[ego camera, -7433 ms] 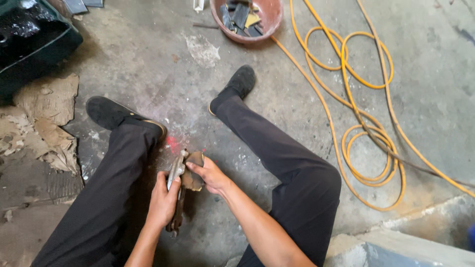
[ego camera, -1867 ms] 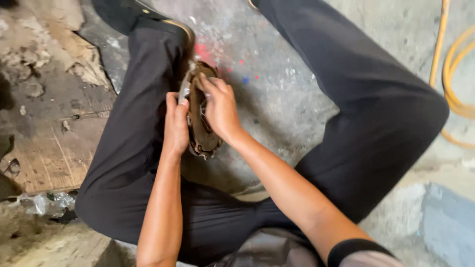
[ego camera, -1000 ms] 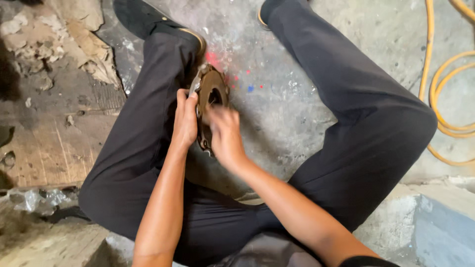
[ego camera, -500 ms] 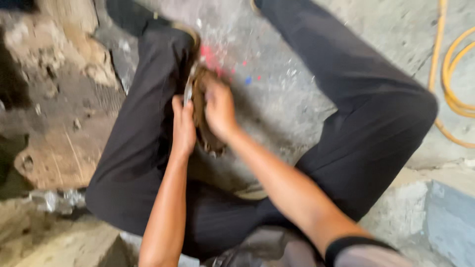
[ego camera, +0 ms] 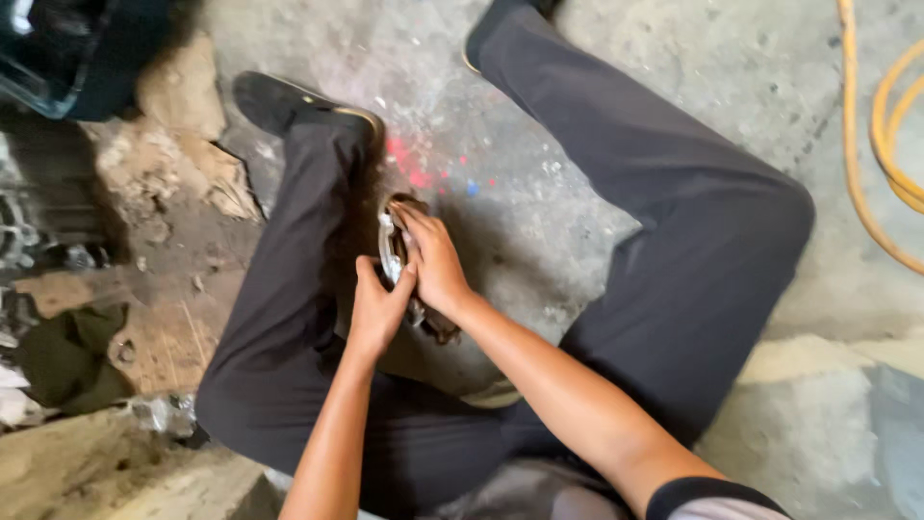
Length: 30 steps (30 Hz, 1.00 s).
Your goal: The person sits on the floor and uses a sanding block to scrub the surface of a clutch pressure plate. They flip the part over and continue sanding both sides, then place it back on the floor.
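Observation:
I sit on a concrete floor with my legs in dark trousers spread apart. Between them my two hands meet on a rusty, curved metal part (ego camera: 393, 252) that stands on edge on the floor. My left hand (ego camera: 377, 310) grips its near end from the left. My right hand (ego camera: 435, 262) lies over its top and right side, fingers curled around it. Most of the part is hidden under my hands; only a shiny rim and a brown edge show.
Red and blue paint specks (ego camera: 414, 173) mark the floor just beyond the part. An orange hose (ego camera: 890, 144) loops at the far right. Broken rubble and cardboard (ego camera: 183, 144) lie to the left, with a dark case (ego camera: 67, 48) at the top left corner.
The view has swung over the last seconds; my hands stay on the metal part. It has been turned from lying flatter to standing more on edge between my legs.

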Motion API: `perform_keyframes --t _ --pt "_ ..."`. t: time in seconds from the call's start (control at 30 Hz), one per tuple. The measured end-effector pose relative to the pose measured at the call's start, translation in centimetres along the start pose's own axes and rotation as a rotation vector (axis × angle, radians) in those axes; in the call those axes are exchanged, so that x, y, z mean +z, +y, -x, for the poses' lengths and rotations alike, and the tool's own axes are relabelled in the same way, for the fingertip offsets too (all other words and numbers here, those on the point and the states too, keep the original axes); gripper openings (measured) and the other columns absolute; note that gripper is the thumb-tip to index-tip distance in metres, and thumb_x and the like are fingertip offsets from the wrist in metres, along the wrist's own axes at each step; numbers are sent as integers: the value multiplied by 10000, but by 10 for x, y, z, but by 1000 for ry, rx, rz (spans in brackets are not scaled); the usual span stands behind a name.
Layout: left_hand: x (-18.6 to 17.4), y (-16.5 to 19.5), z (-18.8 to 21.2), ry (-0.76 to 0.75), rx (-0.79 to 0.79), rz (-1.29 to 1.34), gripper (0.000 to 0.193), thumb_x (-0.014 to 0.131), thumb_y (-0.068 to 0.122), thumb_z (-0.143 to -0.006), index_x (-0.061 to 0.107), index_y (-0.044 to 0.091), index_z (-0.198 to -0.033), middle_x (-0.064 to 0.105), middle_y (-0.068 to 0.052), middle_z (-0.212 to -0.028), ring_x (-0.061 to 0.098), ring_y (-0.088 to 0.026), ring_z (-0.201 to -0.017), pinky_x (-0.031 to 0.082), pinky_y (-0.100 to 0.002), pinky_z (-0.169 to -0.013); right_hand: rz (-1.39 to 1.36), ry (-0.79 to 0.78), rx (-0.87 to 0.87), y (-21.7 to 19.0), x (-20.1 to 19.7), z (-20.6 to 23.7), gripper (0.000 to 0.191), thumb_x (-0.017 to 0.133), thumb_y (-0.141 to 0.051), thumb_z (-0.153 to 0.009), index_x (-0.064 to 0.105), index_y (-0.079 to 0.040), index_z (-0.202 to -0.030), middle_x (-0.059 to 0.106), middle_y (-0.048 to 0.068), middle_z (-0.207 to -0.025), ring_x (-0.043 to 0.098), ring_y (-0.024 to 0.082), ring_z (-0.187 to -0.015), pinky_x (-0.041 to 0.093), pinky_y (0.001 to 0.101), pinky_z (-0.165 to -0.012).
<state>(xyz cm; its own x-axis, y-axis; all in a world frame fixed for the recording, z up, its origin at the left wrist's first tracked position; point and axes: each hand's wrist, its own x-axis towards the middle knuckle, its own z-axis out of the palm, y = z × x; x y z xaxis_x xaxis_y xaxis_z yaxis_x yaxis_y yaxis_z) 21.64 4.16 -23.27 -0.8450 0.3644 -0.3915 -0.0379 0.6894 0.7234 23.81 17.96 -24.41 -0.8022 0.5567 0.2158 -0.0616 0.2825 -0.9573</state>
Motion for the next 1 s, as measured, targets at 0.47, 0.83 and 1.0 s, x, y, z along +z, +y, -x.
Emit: perform_keyframes --t 0.47,0.83,1.0 --pt "14 2 13 -86 46 153 619 681 196 -870 317 -108 -1268 674 -264 -1023 690 -312 -930 564 -401 -788 44 -283 9 9 -32 -4 521 502 117 -865 660 -59 -1329 670 161 -1360 592 355 -1256 427 412 -1120" --pt "17 -9 14 -55 140 174 542 724 194 -888 447 5 -1314 698 -281 -1088 716 -400 -999 548 -439 -861 281 -418 -22 1 -62 -7 462 512 110 -883 705 -61 -1266 720 124 -1269 635 332 -1183 468 424 -1084" --pt "24 -4 20 -44 194 218 541 726 158 -865 485 37 -1334 715 -272 -1104 716 -430 -1041 556 -457 -854 403 -591 -214 -15 -95 3 510 529 112 -793 685 -44 -1252 686 142 -1284 586 369 -1258 454 463 -1098"
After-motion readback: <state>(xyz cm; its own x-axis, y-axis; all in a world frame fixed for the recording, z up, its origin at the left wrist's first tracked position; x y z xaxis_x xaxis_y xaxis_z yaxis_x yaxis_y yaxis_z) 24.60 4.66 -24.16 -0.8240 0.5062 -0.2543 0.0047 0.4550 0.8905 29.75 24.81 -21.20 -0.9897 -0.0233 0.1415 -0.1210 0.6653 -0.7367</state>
